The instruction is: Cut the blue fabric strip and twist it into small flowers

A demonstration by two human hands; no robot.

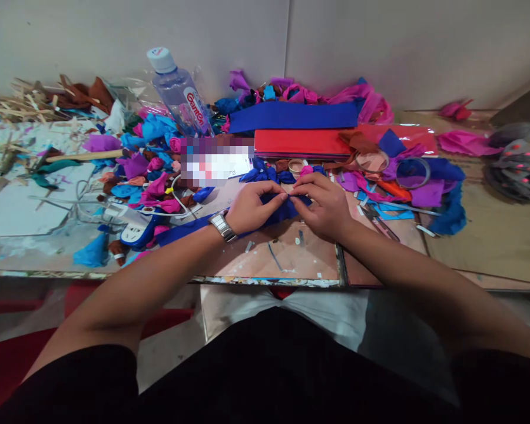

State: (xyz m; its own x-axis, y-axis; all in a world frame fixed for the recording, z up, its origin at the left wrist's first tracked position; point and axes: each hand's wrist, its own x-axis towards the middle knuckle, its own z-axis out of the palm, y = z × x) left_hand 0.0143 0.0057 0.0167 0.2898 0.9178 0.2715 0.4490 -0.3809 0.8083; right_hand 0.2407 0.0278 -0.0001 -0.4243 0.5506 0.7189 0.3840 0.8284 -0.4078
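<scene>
A dark blue crepe paper strip [284, 215] is pinched between my two hands over the front part of the table. My left hand [255, 206], with a metal watch on the wrist, grips it between thumb and forefinger. My right hand [321, 205] pinches the same edge, its fingertips almost touching those of the left. From under the left wrist the strip's long tail [188, 228] runs left along the tabletop. Just behind the hands lie twisted blue paper pieces [265, 172], a pink paper rosette [306, 169] and a roll of tape [297, 167].
A plastic bottle [181, 97] stands tilted behind a lit phone [223, 166]. Flat blue sheets [294, 116] and red sheets [300, 142] lie at the back. Left are a blue-and-white power strip [138, 231], cables and wood sticks [20, 106]; right, paper scraps and a clear tape roll [413, 172].
</scene>
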